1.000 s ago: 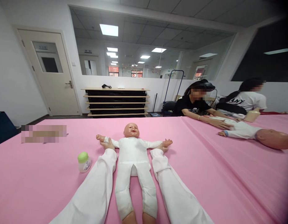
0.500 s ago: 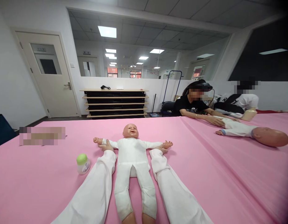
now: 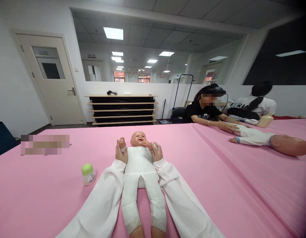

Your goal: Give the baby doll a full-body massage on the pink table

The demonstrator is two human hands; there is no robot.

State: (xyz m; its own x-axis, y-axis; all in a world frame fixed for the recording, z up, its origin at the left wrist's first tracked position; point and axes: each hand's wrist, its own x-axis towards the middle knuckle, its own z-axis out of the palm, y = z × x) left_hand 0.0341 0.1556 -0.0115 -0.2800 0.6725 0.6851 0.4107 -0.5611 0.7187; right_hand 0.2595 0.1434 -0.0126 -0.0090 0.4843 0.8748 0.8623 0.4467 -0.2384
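Note:
A baby doll point(image 3: 139, 163) in a white suit lies on its back in the middle of the pink-covered table point(image 3: 207, 185), its head at the far end. My left hand point(image 3: 120, 154) is closed round the doll's arm on the left, whose small fist points up beside the head. On the other side my right hand point(image 3: 157, 152) grips the doll's other arm, and that doll hand lies near its chin. Parts of both doll arms are hidden behind my hands. Left of my left sleeve stands a small jar point(image 3: 88, 174) with a green lid.
At the right, a person in black point(image 3: 204, 109) handles a second doll point(image 3: 257, 136) on the table. Behind sits a person in white point(image 3: 257, 102), near a cream bottle point(image 3: 265, 121). A blurred-out patch covers something at the table's left. Shelves point(image 3: 121, 110) stand beyond the far edge.
Both my hands have moved inward and up, folding the doll's arms from stretched out sideways to bent over its chest. The person in white at the back has shifted slightly.

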